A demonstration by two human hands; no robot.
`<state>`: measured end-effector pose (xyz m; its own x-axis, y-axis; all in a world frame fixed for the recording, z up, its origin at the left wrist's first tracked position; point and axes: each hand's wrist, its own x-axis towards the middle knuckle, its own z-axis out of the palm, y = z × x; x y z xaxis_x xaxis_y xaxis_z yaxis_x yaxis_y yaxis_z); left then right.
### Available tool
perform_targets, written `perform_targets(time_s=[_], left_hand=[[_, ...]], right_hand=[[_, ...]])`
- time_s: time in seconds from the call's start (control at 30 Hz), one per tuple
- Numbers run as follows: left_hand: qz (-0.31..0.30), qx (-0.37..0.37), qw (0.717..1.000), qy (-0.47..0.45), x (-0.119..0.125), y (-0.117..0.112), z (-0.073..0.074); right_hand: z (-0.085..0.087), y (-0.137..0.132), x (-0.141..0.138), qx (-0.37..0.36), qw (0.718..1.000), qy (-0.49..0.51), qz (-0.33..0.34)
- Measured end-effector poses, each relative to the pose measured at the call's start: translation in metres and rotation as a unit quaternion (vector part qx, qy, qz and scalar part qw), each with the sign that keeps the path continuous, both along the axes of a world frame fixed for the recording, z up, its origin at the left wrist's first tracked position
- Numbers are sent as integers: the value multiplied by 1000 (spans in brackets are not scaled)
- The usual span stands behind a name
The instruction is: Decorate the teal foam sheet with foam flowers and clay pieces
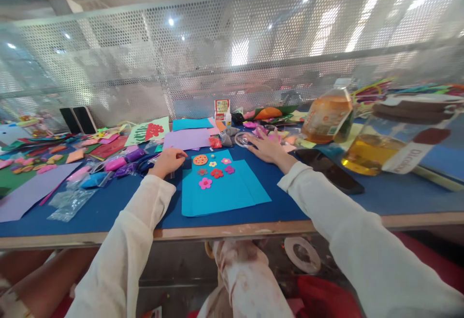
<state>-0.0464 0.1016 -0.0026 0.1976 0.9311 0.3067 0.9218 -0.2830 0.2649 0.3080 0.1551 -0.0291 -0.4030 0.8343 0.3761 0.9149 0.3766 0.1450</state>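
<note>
Sheets of blue paper (221, 197) lie in front of me, partly overlapping. On them sit several clay flowers, including a pink flower (205, 183) and a red flower (217, 173), beside an orange dotted disc (200, 160). My left hand (166, 163) is at the papers' left edge, its fingers bent together; whatever they may hold is hidden. Beyond the papers' right corner, my right hand (267, 148) reaches over the table with fingers stretched out. Its fingertips are at a clear ring like a tape roll (240, 139); I cannot tell whether they touch it.
Clay packets (125, 163) and plastic bags (72, 202) lie left, near a lilac sheet (36, 190). Another lilac sheet (188, 139) and a glue bottle (228, 118) are behind. A bottle of orange liquid (326, 115), a jar (384, 139) and a dark object (328, 169) stand or lie right.
</note>
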Motion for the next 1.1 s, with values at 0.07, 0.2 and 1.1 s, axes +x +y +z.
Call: perform_targets(time_s=[0.07,0.2,1.1], left_hand=[[0,0,1000,2,1,1,-1],[2,0,1000,5,1,3,-3],[-6,-15,1000,0,-2,1,-3]], right_hand=[[1,-1,0,-40,999,16,-18],[2,0,-1,-105,993,32,-39],[8,-7,-8,-102,987,124,4]])
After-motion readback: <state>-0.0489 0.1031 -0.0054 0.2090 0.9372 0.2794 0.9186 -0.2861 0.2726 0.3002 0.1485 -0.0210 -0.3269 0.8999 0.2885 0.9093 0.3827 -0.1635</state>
